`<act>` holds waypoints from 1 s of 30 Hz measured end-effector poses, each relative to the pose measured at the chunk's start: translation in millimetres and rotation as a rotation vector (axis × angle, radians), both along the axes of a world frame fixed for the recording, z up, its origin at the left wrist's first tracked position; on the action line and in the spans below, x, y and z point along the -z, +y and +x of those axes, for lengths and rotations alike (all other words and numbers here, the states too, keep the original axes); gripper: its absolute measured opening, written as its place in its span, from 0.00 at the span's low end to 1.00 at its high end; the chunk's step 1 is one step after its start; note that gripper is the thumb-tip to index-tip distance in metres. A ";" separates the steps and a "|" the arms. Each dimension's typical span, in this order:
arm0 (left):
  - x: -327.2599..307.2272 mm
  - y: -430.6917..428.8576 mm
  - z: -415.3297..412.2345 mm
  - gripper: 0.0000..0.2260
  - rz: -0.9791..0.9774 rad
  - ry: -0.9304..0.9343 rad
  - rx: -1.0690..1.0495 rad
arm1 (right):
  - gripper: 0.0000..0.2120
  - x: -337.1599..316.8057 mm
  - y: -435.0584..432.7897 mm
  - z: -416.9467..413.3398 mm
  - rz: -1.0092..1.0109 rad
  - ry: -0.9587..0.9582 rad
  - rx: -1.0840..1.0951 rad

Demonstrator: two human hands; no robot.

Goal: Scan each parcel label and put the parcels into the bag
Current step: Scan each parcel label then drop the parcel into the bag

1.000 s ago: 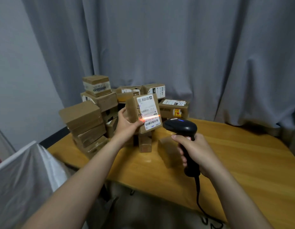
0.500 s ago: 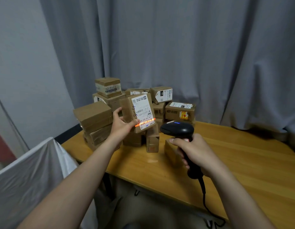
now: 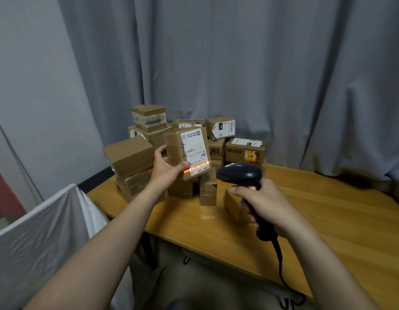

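The left hand (image 3: 166, 170) is clamping a brown parcel (image 3: 177, 151) upright, at ten o'clock from the black scanner (image 3: 240, 175) the right hand (image 3: 268, 206) is gripping. The red beam (image 3: 197, 167), having slid down the label (image 3: 195, 148), is now crossing its barcode (image 3: 199, 169), so bagging probably comes next; the white bag (image 3: 48, 231) is waiting at eight o'clock.

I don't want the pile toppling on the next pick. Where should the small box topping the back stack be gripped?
Probably from above, pinching the small top box across its left and right faces. It sits upright on a larger box with nothing on it and both sides bare, so it can lift straight up.
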State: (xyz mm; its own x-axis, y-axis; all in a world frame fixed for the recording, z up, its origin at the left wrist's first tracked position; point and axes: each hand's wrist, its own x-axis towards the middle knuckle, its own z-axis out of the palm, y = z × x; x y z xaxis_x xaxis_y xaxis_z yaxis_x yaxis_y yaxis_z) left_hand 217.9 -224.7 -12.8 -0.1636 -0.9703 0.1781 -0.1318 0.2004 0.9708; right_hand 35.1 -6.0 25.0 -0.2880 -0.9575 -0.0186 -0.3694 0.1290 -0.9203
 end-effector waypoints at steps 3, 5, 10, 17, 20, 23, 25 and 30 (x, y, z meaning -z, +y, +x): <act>-0.9 0.7 1.0 0.43 -0.001 -0.015 -0.001 | 0.16 -0.1 1.9 1.2 -0.007 -0.010 0.003; -0.7 1.5 1.0 0.43 -0.001 -0.022 0.000 | 0.16 0.3 3.3 0.9 -0.007 -0.015 0.003; 1.5 4.2 0.1 0.43 0.002 -0.042 -0.010 | 0.17 2.3 5.7 1.2 0.000 -0.036 0.001; 3.6 8.1 4.8 0.43 0.007 -0.061 0.000 | 0.17 3.7 9.2 2.8 0.001 -0.049 -0.004; 4.0 15.1 11.4 0.42 -0.007 -0.074 0.001 | 0.19 4.4 10.9 4.5 -0.011 -0.056 0.012; 10.0 19.8 22.1 0.38 -0.014 -0.091 0.012 | 0.18 12.1 8.9 8.1 -0.015 -0.086 0.054; 10.8 26.4 32.2 0.32 -0.051 -0.145 0.016 | 0.16 18.3 4.3 13.9 -0.035 -0.115 0.085; 10.0 45.2 65.5 0.24 -0.147 -0.346 -0.083 | 0.09 39.2 -14.0 37.8 -0.091 -0.136 0.131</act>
